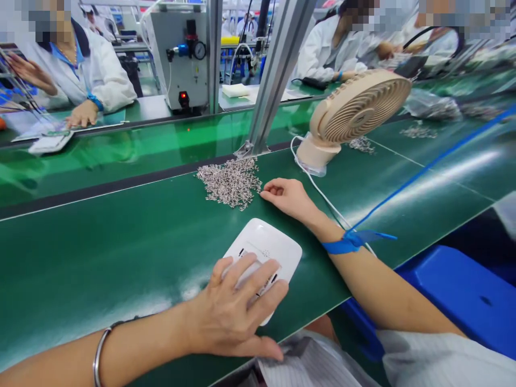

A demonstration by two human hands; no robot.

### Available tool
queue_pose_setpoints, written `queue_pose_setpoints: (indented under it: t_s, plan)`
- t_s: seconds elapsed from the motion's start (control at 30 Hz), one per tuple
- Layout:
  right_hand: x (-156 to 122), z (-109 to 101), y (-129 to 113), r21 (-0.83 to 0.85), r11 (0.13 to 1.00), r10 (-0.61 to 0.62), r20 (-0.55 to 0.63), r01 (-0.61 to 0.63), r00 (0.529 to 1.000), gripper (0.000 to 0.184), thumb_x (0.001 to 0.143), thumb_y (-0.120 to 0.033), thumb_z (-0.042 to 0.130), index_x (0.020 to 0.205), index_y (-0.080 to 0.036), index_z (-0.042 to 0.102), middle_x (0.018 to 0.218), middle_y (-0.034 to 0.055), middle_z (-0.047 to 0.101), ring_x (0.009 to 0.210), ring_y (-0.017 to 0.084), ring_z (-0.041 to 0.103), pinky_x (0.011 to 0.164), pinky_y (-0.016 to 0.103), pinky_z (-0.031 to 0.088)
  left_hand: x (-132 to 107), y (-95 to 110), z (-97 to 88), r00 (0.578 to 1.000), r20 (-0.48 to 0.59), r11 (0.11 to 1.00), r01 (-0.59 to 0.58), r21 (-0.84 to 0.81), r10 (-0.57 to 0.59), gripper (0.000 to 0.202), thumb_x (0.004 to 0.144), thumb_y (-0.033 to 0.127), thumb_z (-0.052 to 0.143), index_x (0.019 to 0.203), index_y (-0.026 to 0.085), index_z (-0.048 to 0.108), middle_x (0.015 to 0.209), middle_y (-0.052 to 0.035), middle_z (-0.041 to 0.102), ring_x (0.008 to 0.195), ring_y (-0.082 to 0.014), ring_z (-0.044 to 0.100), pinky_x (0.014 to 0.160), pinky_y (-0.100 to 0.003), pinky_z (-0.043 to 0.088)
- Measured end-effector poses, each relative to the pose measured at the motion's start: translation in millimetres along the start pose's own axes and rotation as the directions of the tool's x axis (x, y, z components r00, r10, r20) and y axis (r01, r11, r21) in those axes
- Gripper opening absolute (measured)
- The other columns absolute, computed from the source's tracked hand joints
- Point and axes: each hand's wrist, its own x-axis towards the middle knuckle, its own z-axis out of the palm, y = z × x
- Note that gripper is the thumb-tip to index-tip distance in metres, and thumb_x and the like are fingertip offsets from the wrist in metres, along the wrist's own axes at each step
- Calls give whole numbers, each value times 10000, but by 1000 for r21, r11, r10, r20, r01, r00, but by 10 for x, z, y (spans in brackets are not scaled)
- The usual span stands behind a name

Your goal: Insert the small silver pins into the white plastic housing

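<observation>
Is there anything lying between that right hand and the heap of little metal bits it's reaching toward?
Nothing visible. The right hand rests on the green mat with its fingertips right at the edge of the heap of small metal parts. The fan stands off to the side, and the left hand presses the white casing nearer the person.

The left hand (237,306) lies on top of the white case (264,250), so the near part of the case is hidden under the fingers and palm. Just past the right hand (288,196), the pile of tiny metal parts (230,181) is too small to tell what each piece is. Far beyond both hands, the faces of other people are blurred, and the blue bin (459,293) beside the right arm is cut off by the picture's edge.
</observation>
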Motion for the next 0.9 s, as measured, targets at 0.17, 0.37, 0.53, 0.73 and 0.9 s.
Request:
queue_pose_setpoints:
  t_s: [0.17,0.37,0.53,0.73,0.9]
  plan:
    - [2,-5,-24,-19,998,-57,4,57,998,69,662,-205,551,612,-169,583,565,-8,504,521,111,422,539,256,338,-29,-212,-85,990,68,987,-128,98,122,537,908,563,290,873,131,608,1156,-111,580,1088,-274,462,885,-408,317]
    - [-41,-48,-15,162,986,-25,-76,38,997,60,632,-151,516,664,-161,566,542,-20,486,490,98,408,495,238,330,55,1,-128,984,58,934,141,327,-169,538,927,500,284,749,113,611,815,-100,616,875,-230,518,866,-389,303]
    - [-93,-21,-96,167,983,-72,-51,79,996,147,668,-144,517,752,-165,635,670,18,582,553,113,463,550,262,378,80,150,-240,925,343,949,52,312,-163,517,926,413,309,1240,46,496,1320,-136,463,1220,-296,369,967,-426,264]
    - [-257,57,-414,416,908,-88,67,52,994,20,677,-175,579,665,-165,566,649,1,551,593,109,497,562,243,406,77,175,-236,869,392,812,19,584,-302,445,949,273,330,1287,5,439,1304,-193,460,1090,-258,519,840,-338,377]
    - [-486,174,-721,489,856,-267,135,170,954,63,743,-198,576,694,-162,590,692,4,544,618,103,478,569,244,398,104,153,-217,870,353,757,35,652,-343,403,944,259,358,1222,13,516,1216,-184,543,1024,-246,565,795,-314,412]
